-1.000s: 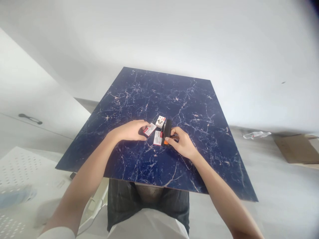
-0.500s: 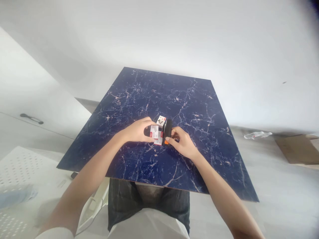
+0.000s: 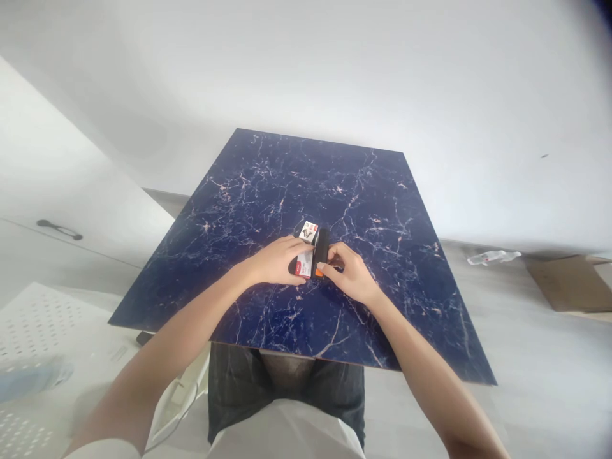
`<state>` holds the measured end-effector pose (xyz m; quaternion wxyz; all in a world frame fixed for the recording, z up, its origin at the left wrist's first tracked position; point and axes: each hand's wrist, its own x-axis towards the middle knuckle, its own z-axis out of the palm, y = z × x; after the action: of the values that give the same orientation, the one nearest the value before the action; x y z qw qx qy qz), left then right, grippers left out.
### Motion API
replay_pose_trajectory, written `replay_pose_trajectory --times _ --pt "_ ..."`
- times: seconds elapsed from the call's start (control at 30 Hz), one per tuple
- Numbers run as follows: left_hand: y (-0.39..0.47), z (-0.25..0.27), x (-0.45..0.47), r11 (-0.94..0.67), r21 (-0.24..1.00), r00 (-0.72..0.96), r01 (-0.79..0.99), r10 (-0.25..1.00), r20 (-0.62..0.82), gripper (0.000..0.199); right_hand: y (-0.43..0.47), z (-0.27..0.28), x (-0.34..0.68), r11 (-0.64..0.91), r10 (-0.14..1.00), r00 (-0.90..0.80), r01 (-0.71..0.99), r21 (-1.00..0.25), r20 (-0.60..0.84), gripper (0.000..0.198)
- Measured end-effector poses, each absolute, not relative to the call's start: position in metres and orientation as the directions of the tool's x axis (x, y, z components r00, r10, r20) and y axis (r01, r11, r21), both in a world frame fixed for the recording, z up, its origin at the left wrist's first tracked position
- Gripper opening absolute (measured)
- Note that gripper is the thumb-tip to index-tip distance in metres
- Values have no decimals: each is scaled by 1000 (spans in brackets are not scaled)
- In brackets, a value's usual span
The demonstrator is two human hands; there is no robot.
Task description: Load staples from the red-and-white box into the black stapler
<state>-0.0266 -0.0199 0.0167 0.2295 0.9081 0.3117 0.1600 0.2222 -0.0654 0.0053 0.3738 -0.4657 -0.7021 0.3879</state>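
My left hand (image 3: 275, 261) is closed around a small red-and-white box (image 3: 305, 263), thumb at its near end and fingers over its far end. Just beyond those fingers lies another small white box (image 3: 308, 231) with a red corner and a dark picture printed on it. Right beside both boxes stands a long black object with an orange part (image 3: 323, 245), which looks like a stapler. My right hand (image 3: 351, 271) grips this from the right, its thumb near the orange part. Fingers hide parts of all of these.
The things rest on a dark blue marbled tabletop (image 3: 306, 185) set against a white wall. A clear plastic bottle (image 3: 494, 257) and a cardboard box (image 3: 561, 282) lie on the floor at right. At lower left is a white perforated surface (image 3: 43, 319).
My left hand has moved slightly right with its box, which now covers the other red-and-white box seen under it before. My right hand and the black object stay in place.
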Motion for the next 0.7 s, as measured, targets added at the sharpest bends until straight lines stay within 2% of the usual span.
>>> replay_pose_trajectory --times 0.33,0.7 --pt "-24 16 -24 -711 477 751 517 644 146 73 -67 10 224 200 950 -298 365 -910 89 28" --pt "-26 20 -23 -708 472 752 525 646 131 61 -68 8 223 207 953 -282 338 -918 112 27"
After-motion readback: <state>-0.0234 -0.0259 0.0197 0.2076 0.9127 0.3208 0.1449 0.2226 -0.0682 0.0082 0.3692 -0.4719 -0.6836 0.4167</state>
